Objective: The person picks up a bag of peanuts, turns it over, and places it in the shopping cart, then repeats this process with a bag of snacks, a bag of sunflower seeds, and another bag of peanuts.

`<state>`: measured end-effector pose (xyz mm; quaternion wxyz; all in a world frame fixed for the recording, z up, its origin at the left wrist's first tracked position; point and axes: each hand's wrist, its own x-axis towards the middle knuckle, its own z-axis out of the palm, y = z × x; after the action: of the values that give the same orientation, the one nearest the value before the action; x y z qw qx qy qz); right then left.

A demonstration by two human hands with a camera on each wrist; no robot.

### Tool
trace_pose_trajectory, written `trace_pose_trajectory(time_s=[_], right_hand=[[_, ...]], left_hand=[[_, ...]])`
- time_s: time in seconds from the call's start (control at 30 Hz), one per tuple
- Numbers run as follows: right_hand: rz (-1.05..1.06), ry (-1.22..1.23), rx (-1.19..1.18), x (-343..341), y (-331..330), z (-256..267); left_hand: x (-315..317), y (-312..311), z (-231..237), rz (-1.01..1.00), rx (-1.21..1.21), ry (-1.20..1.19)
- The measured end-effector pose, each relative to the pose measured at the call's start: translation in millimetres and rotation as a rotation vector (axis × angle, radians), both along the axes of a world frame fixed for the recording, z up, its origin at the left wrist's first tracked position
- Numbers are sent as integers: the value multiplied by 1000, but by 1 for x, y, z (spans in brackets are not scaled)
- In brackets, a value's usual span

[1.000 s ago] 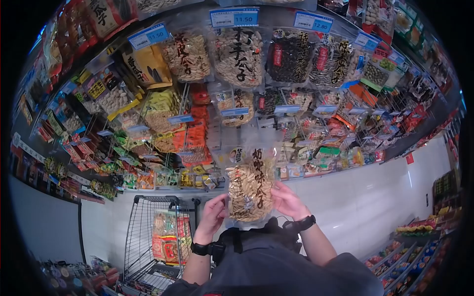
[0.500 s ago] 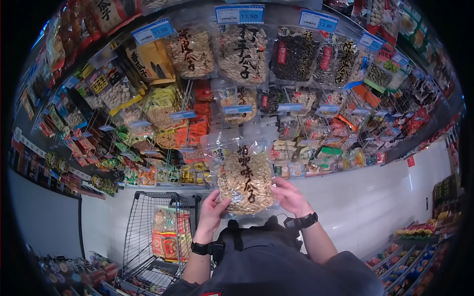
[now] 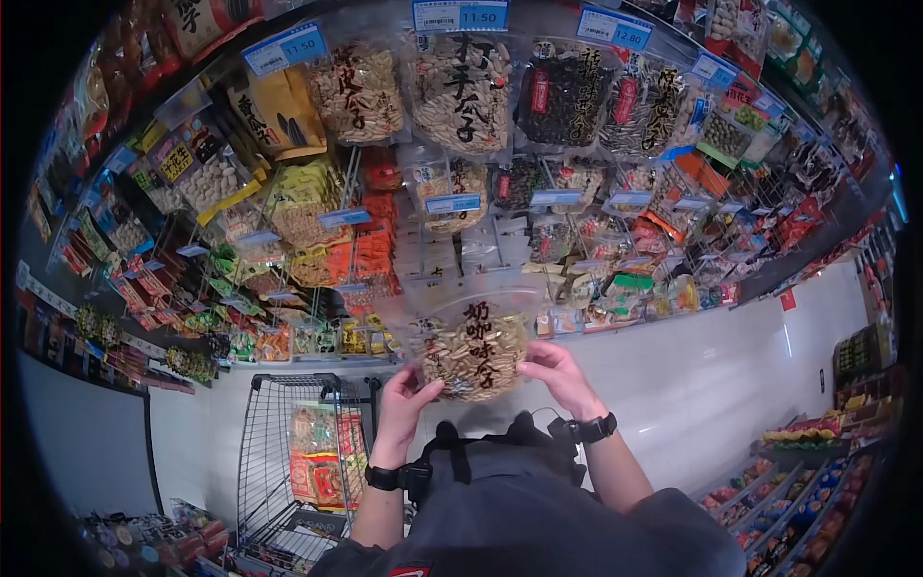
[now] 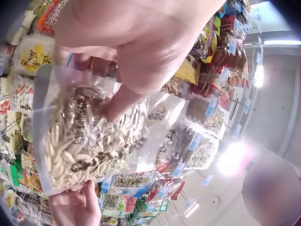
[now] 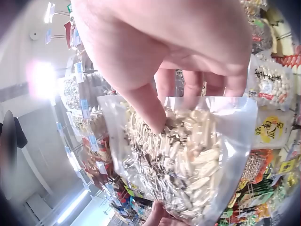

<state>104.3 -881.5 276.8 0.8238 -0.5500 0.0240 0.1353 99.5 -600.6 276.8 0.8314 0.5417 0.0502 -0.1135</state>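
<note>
A clear plastic bag of pale seeds (image 3: pixel 478 351) with dark brush lettering is held up in front of my body, its top tilted away. My left hand (image 3: pixel 402 404) pinches its lower left edge, and my right hand (image 3: pixel 565 383) pinches the right edge. In the left wrist view, the left thumb presses on the front of the bag (image 4: pixel 70 150). The right wrist view has the right thumb on the bag's (image 5: pixel 193 160) face and the other fingers behind it. Both wrists wear black straps.
A shelf wall of hanging snack bags (image 3: pixel 461 91) with blue price tags (image 3: pixel 461 15) rises ahead. To the left stands a wire shopping cart (image 3: pixel 252 452) with colourful packages (image 3: pixel 325 466) inside. Slanted racks of packets (image 3: pixel 798 490) stand at lower right on the pale floor.
The bag has tilted back and now looks shorter from above. The left thumb has moved from the bag's edge onto its front. Both hands stay at its sides.
</note>
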Motion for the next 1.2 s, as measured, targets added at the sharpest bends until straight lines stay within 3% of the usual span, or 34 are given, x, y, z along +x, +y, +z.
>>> trace_pose_trajectory(time_s=[0.2,0.27,0.37,0.43,0.5,0.57,0.63,0.87,1.0,1.07,1.13,1.2], right_hand=[[26,-41,-70,0,2,6],[26,-37,-68,-5,2,9],[21,-149,-265,-3,2,15],[13,-20,-212,-4,1,15],[30,-78,-283,-2,1,16],[46,-134,-354,1,0,15],[50,-253,-304,3,0,11],[48,-239,-268,2,4,9],[-7,-278,-379,-2,11,20],[-23,-307,-413,-4,11,16],[-49,-117,-300,-9,7,3],[-52,-81,-265,-13,2,9]], left_hand=[[0,-1,2,61,118,1],[-1,2,-10,52,192,-119],[1,-1,-3,62,228,-101],[1,-1,-3,76,257,-120],[-1,0,-2,91,283,-135],[-4,2,4,42,527,-157],[-5,-1,8,69,488,-155],[-1,10,-3,102,454,-264],[5,17,-7,60,412,-282],[8,17,-2,1,502,-287],[8,15,-2,-13,481,-231],[8,6,5,-25,457,-177]])
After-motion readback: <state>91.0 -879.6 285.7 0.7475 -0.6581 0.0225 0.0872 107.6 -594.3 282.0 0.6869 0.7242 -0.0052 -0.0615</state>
